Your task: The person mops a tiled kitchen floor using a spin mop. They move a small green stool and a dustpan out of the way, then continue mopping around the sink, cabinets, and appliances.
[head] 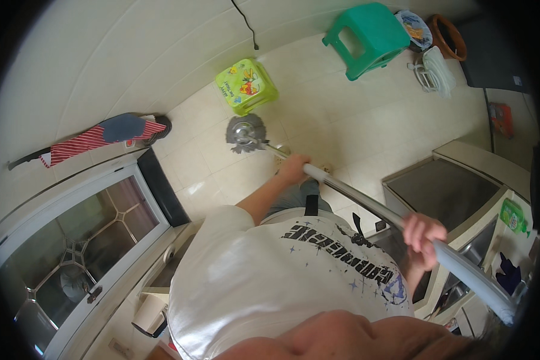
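Both of my hands grip the pole of a mop [364,189], which runs diagonally across in front of my body. My left hand [294,168] is wrapped around the lower pole, toward the mop head. Higher up, my right hand [423,238] closes around the pole just below its pale blue-grey grip [470,276]. The round grey mop head [245,132], with a shiny disc at its centre, rests on the tiled floor [198,148] close to a small lime-green stool [243,85] with cartoon pictures. My feet stand partly hidden behind the left hand and pole.
A green plastic stool [369,38], a lined waste bin [414,30] and a brown pot [447,37] stand along the far wall. A cable [247,22] hangs there. To the right are a sink [472,252] and a green bottle [513,215]; a glass-paned door [85,247] is left.
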Available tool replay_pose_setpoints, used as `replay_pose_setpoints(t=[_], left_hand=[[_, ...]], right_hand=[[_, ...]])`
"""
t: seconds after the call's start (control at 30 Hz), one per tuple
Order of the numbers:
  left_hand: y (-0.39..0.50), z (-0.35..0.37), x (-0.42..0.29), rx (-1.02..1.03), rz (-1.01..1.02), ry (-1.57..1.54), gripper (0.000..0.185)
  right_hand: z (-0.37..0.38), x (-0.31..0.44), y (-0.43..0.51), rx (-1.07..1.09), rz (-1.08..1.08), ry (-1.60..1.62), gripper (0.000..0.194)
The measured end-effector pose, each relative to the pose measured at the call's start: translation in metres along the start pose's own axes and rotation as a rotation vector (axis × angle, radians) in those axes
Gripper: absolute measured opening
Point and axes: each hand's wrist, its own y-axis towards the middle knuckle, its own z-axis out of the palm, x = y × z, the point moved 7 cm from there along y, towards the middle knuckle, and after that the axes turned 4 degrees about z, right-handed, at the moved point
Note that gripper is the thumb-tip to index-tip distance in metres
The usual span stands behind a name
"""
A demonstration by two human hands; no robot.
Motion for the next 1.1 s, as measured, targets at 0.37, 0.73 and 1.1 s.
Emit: replay_pose_setpoints(t=[0.37, 0.73, 1.1], left_hand=[[0.009, 0.036, -0.016, 0.094, -0.009, 0.001, 0.013], [0.120, 0.105, -0.214, 0.441, 0.595, -0.155, 0.016], [0.058, 0.048, -0.147, 0.236, 0.430, -0.275, 0.013]], right_hand=[[-0.026, 0.016, -0.044, -0.174, 0.090, -0.153, 0.033], [0.020, 0.113, -0.083, -0.227, -0.178, -0.707, 0.031], [0.037, 0.111, -0.035, 0.000, -0.224, -0.413, 0.032]])
